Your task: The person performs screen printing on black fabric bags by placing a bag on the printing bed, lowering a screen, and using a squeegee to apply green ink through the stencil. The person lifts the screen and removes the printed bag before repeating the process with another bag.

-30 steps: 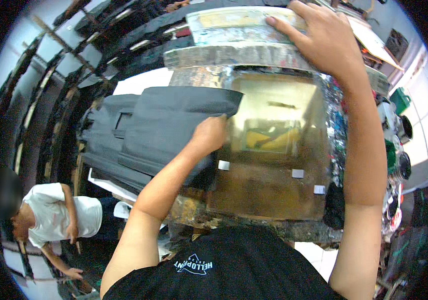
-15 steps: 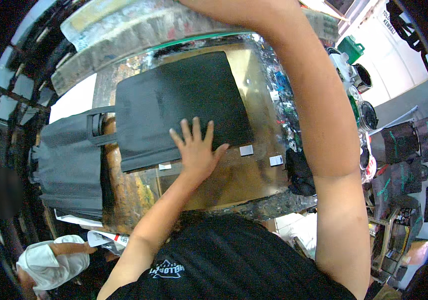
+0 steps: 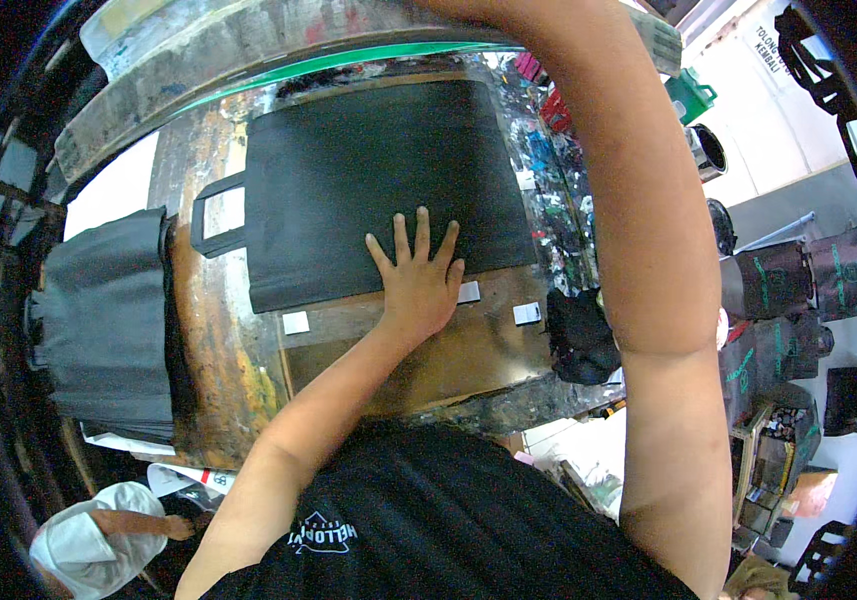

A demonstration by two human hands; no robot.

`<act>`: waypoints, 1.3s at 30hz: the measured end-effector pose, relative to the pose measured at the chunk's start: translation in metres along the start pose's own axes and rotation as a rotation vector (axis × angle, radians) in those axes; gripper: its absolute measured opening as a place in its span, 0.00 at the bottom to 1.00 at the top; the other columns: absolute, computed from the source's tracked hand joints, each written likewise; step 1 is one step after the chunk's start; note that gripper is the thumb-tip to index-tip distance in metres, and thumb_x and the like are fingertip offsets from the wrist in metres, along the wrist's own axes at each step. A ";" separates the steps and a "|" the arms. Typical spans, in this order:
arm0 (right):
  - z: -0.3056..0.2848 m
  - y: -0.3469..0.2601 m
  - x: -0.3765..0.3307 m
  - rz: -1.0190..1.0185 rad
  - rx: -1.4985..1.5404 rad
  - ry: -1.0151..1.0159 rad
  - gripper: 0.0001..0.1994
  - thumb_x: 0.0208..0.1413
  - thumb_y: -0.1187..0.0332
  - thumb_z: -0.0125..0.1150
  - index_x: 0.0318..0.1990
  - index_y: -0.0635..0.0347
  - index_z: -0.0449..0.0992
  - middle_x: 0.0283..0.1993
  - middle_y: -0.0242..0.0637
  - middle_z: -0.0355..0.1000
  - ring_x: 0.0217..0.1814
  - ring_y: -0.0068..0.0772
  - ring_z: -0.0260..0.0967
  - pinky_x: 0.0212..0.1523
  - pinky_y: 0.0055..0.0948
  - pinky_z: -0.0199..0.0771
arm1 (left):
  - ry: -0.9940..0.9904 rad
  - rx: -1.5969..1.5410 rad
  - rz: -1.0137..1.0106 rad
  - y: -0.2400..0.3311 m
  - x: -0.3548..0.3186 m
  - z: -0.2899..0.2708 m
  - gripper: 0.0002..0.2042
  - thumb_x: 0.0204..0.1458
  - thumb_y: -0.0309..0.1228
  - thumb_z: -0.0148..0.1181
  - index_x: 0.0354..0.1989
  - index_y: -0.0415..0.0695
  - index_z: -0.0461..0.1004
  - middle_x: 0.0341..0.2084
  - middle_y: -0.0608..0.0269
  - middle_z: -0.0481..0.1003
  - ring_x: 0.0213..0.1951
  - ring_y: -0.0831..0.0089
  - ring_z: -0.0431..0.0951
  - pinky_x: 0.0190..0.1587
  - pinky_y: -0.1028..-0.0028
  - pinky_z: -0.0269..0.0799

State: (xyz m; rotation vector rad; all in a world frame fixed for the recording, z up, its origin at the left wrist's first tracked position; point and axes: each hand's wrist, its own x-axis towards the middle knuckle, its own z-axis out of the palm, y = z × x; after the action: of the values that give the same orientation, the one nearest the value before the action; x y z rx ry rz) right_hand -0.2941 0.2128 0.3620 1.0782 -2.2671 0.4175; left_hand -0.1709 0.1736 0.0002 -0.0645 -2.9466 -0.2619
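Observation:
A black tote bag (image 3: 378,170) lies flat on a brownish board (image 3: 388,375), its strap handle (image 3: 210,240) stretching out to the left. My left hand (image 3: 418,285) rests palm down over the bag's near edge, fingers spread on the fabric. Small white tabs, one a pale tab (image 3: 296,322) and another a tab (image 3: 527,314), sit along that near edge. From the lower right my right forearm (image 3: 653,190) reaches up and bends left at the top. The right hand itself is cut off by the upper edge of the picture, near a raised frame (image 3: 278,40) with a green strip.
A stack of black bags (image 3: 108,330) lies at the left. Paint-spattered table surface (image 3: 548,190) borders the board, with a dark cloth (image 3: 580,340) at its right. A green jug (image 3: 690,95) and an open can (image 3: 706,150) stand farther right. Another person (image 3: 98,530) is at lower left.
The bag has shifted away from the stack, and its handle now shows whole on the table. My left hand stays spread on the near edge, slightly farther right.

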 end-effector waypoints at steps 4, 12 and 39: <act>-0.001 0.008 0.002 -0.037 0.020 0.006 0.34 0.70 0.38 0.42 0.46 0.65 0.79 0.43 0.44 0.78 0.48 0.36 0.74 0.53 0.40 0.74 | 0.024 -0.026 -0.002 0.009 -0.006 -0.002 0.28 0.69 0.50 0.43 0.76 0.58 0.62 0.78 0.45 0.52 0.77 0.35 0.47 0.69 0.21 0.30; 0.001 -0.004 0.014 0.053 -0.036 -0.156 0.34 0.70 0.36 0.41 0.43 0.63 0.78 0.42 0.43 0.78 0.46 0.35 0.74 0.54 0.39 0.73 | 0.126 -0.137 0.005 0.002 -0.021 -0.005 0.27 0.68 0.49 0.49 0.72 0.52 0.69 0.76 0.41 0.55 0.77 0.37 0.49 0.70 0.23 0.30; 0.094 -0.026 -0.210 0.045 0.054 -0.539 0.34 0.41 0.60 0.81 0.57 0.52 0.69 0.44 0.39 0.70 0.53 0.47 0.67 0.51 0.48 0.60 | 0.437 -0.333 -0.363 -0.160 -0.161 -0.069 0.61 0.27 0.57 0.84 0.72 0.37 0.64 0.45 0.56 0.83 0.46 0.61 0.79 0.55 0.62 0.60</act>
State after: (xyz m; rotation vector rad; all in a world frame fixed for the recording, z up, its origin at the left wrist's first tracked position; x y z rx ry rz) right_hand -0.2043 0.2746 0.1579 1.2879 -2.7638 0.2218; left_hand -0.0098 -0.0003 0.0096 0.4295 -2.4358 -0.7143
